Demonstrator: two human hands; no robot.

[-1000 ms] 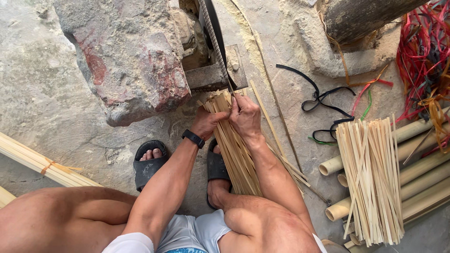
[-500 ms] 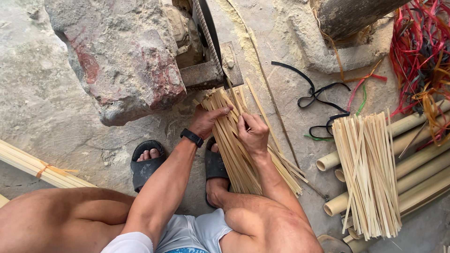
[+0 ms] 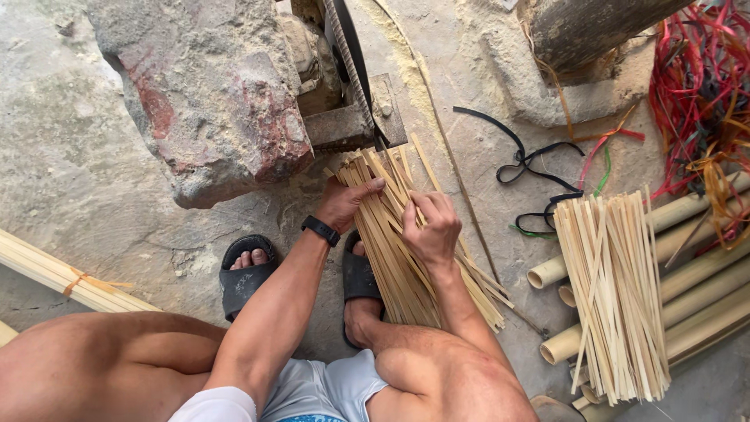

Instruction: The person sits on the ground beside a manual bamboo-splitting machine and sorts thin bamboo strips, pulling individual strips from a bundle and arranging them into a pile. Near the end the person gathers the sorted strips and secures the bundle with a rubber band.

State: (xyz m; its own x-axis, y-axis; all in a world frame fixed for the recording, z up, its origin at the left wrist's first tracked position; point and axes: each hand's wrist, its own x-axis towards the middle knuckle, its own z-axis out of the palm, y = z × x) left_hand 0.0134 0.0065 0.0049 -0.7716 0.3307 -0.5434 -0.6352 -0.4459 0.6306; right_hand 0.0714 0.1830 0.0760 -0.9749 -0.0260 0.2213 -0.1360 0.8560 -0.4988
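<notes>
A fanned bundle of thin bamboo strips (image 3: 391,258) lies on the ground between my feet, its far ends near a metal blade (image 3: 349,59). My left hand (image 3: 344,202), with a black band on its wrist, rests on the bundle's left side, fingers spread over the strips. To its right, my right hand (image 3: 431,228) pinches a few strips near the top of the bundle.
A large reddish rock (image 3: 211,86) sits at upper left beside the blade's metal mount (image 3: 344,125). A second pile of strips (image 3: 613,289) lies on bamboo tubes (image 3: 703,273) at right. Red and black ties (image 3: 695,86) lie far right. A tied bamboo bundle (image 3: 55,273) lies at left.
My right hand has drawn back from the blade end toward me along the strips. The bundle has fanned out wider. My left hand stays on the left side.
</notes>
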